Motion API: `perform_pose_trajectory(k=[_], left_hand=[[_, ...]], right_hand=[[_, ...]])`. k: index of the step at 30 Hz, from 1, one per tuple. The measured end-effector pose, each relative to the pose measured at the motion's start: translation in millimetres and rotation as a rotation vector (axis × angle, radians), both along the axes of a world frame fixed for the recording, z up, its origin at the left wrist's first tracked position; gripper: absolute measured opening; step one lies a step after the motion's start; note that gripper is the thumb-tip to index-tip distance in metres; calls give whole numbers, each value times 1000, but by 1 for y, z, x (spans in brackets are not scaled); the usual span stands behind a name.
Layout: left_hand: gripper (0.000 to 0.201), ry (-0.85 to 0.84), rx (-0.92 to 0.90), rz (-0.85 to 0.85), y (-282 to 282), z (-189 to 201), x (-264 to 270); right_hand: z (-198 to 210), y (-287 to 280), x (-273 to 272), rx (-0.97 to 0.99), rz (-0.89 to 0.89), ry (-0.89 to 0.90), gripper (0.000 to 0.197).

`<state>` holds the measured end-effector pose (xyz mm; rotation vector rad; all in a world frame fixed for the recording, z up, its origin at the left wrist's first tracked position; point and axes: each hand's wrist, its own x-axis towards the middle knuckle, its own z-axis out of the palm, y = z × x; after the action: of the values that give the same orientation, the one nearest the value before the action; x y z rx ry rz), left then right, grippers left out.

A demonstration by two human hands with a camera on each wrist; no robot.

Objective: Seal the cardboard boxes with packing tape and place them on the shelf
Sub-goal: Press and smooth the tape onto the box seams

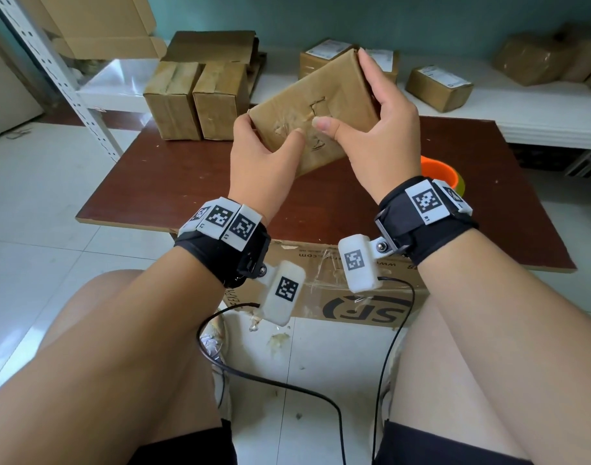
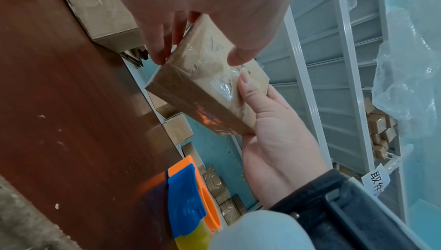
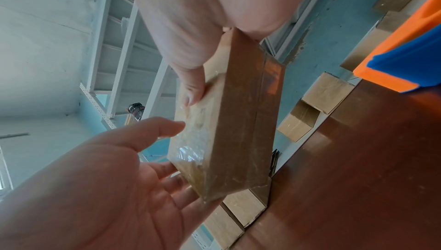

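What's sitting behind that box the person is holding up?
Behind the held box, labelled parcels rest on the white shelf. The box and the right hand cover part of two of them, so what lies directly behind is hidden.

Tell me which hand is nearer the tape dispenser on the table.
Right. The right hand holds the box just above and in front of the tape dispenser; the left hand grips the box's other end, farther from it.

Tape dispenser (image 1: 445,172) mostly hidden behind right hand (image 1: 383,129); shelf box labels (image 1: 327,48) unreadable.
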<state>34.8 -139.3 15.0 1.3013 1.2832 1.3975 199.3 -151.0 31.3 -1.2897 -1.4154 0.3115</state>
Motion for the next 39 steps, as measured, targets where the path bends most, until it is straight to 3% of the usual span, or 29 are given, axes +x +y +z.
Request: perform_pose_trajectory(k=[4,8,10,13,16,18,20,24,26,28,31,33,35,37,39], left_hand=[[66,3,45,18,2,-3,0],[113,85,41,111,6,-7,-5],[104,62,54,131,6,-6,-8],[68,63,106,138,8,-5,-10],[62,118,164,137,12,-7,-11],[64,153,190,141,13,-6,-10],[71,176,194,123,14,-5,-10],[109,276,161,89,7,-6,-8],[112,312,141,145,5,-6,-9],[99,216,117,161,6,-5,-11],[67,51,77,127,9,-2,-16],[52,81,96,124,10,-1,-17],[39,146,118,140,10,2,-18],[42,188,123,145,13,4,-21],[48,168,99,99,14,4,-24]], right_hand=[[-2,3,-3,33,30,53,82],[1,2,-9,93,48,131,44],[4,0,-12,83,34,134,46],[3,-2,-10,-40,-6,56,83],[-3,-1,-7,-71,-52,-11,106],[-5,3,-6,-48,-104,-14,101],[-4,6,-4,-24,-126,23,82],[-3,7,-5,20,-116,51,40],[-3,7,-6,43,-113,78,28],[-1,8,-6,29,-103,97,30],[-2,7,-3,-69,-112,-11,52],[-7,8,-1,-93,-157,-82,59],[-11,11,1,-108,-207,-76,50],[-11,16,7,-120,-225,28,39],[-9,19,12,-146,-224,121,46]])
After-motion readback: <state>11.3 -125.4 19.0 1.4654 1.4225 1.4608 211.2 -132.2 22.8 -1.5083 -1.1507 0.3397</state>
